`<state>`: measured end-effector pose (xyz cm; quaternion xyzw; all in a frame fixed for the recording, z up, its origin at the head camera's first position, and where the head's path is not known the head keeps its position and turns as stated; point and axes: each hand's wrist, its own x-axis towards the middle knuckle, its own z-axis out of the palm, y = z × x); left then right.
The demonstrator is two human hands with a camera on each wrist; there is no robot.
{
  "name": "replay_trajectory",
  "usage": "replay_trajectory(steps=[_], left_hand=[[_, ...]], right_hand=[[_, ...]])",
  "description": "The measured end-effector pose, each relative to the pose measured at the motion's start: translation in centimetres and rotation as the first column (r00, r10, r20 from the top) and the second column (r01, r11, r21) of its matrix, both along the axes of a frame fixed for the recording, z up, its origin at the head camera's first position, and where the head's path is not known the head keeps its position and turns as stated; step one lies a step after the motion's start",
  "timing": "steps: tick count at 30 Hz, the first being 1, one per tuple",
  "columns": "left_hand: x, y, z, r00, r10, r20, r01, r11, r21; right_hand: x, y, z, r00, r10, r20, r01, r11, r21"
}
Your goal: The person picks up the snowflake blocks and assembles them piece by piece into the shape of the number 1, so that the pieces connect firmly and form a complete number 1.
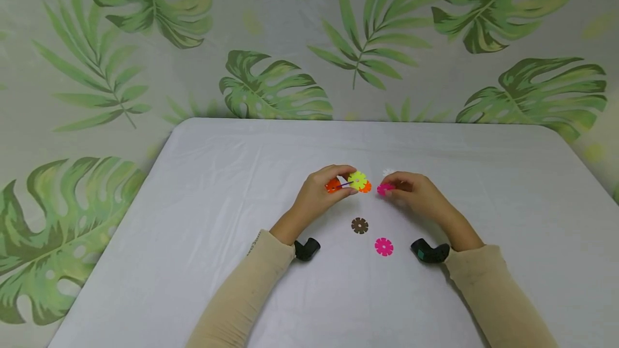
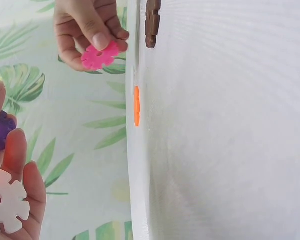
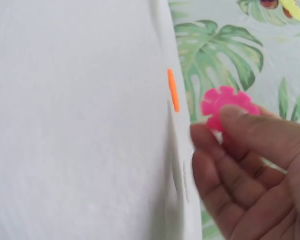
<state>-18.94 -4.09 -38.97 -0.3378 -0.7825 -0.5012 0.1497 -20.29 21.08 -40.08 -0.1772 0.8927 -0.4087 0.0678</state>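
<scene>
My left hand (image 1: 313, 193) holds a joined cluster of notched plastic flower discs. In it are a yellow disc (image 1: 357, 180), an orange disc (image 1: 332, 185), a purple disc (image 2: 5, 131) and a white disc (image 2: 9, 200). Thumb and fingers of my right hand (image 1: 419, 193) pinch a single pink disc (image 3: 227, 106), a short way right of the cluster and apart from it. A loose orange disc (image 2: 137, 106) lies on the table, partly covered by the yellow one in the head view.
Nearer the body, a brown disc (image 1: 360, 225) and a second pink disc (image 1: 384, 247) lie on the white tabletop (image 1: 193, 219). Just beyond the right hand lies a pale disc (image 1: 388, 172), partly hidden. Black wrist devices (image 1: 307, 250) sit at both sleeves.
</scene>
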Motion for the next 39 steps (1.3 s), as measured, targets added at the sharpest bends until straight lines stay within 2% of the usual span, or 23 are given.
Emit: replay_trajectory(steps=[6,11,15,21,24,35,39], left_hand=[[0.0,0.0,-0.1,1.000,-0.003,0.000,0.003,1.000,0.006],[-0.1,-0.1,-0.1,1.000,-0.003,-0.005,0.003,1.000,-0.001],[-0.1,-0.1,-0.1,1.000,0.000,-0.004,0.000,1.000,-0.003],[-0.2,-0.1,-0.2,1.000,-0.002,0.002,0.002,1.000,0.003],[-0.2,-0.1,-0.2,1.000,-0.003,0.004,0.003,1.000,0.003],[-0.1,-0.1,-0.1,1.000,0.004,0.005,-0.004,1.000,-0.012],[-0.2,-0.1,-0.1,1.000,0.004,0.011,-0.004,1.000,-0.010]], right_hand=[[-0.1,0.0,1.4,1.000,0.000,0.017,0.002,0.994,-0.111],[-0.1,-0.1,2.4,0.998,0.044,-0.043,-0.052,0.977,-0.207],[0.0,-0.5,3.4,0.994,0.048,-0.094,-0.068,0.971,-0.229],[1.3,-2.2,5.7,0.985,0.065,-0.157,-0.103,0.963,-0.250],[1.8,-2.8,6.4,0.983,0.069,-0.168,-0.111,0.961,-0.254],[2.3,-3.6,6.6,0.982,0.089,-0.164,-0.132,0.952,-0.275],[2.0,-3.4,5.9,0.980,0.109,-0.164,-0.156,0.939,-0.307]])
